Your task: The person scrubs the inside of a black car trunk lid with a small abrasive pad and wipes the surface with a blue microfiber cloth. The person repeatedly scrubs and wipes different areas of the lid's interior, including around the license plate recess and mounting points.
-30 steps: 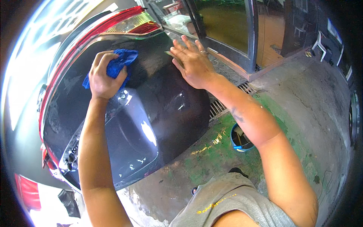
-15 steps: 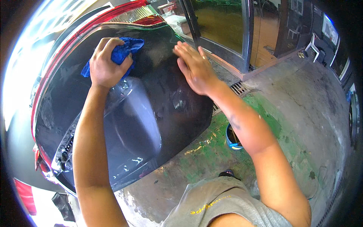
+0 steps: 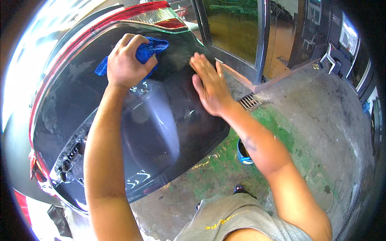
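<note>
The glossy dark rear panel of a car [image 3: 161,120] slants across the left and middle, with whitish smears and light reflections on it. Near its upper part, my left hand [image 3: 128,64] grips a crumpled blue cloth [image 3: 152,49] and presses it to the surface. The cloth sticks out on both sides of the fingers. My right hand [image 3: 211,86] lies flat along the panel's right side, fingers stretched and holding nothing. Above both hands sits a red and clear tail light [image 3: 159,18]. A rough recess with black fittings [image 3: 70,154] shows left of my left forearm.
A blue bucket [image 3: 244,158] stands on the green-stained floor [image 3: 277,124], partly behind my right forearm. A drain grate [image 3: 250,102] lies beside the framed glass door [image 3: 231,32]. Farther right is a white chair [image 3: 329,59].
The view has shifted slightly. Against the panel, my left hand with the cloth has moved a little farther away, and my right hand has slid a little nearer along the side.
</note>
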`<action>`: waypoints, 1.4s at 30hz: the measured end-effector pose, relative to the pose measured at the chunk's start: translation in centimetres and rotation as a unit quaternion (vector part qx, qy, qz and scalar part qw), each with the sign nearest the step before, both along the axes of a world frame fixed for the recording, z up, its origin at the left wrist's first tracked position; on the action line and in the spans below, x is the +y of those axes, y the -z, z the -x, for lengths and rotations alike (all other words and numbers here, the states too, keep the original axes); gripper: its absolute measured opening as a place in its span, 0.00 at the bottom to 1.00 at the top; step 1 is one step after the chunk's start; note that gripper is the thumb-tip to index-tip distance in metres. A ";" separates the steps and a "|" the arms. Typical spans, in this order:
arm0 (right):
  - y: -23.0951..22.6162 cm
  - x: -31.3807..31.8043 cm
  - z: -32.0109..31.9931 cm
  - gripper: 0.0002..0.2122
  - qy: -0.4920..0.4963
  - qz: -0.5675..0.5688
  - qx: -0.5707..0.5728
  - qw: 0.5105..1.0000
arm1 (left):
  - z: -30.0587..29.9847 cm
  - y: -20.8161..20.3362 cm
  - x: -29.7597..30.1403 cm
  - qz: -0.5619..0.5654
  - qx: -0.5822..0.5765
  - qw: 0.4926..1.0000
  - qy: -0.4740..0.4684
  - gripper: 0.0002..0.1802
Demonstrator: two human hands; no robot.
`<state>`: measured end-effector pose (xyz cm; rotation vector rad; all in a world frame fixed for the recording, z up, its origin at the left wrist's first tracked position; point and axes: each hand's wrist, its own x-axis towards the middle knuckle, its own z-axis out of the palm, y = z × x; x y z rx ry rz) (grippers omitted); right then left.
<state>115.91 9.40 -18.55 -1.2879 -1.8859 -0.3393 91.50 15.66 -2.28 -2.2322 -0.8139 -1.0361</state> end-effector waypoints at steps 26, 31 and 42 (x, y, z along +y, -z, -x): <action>0.9 -4.4 6.3 0.37 -0.040 0.016 0.030 0.999 | 0.4 0.5 0.8 -0.037 0.002 0.999 0.026 0.24; 14.5 -15.6 8.9 0.48 -0.093 0.072 -0.012 0.993 | 0.6 0.5 0.7 -0.050 -0.008 0.998 0.025 0.24; 10.2 -13.6 11.1 0.44 -0.086 0.055 0.029 0.994 | 1.3 0.6 1.1 -0.044 -0.001 0.999 0.026 0.26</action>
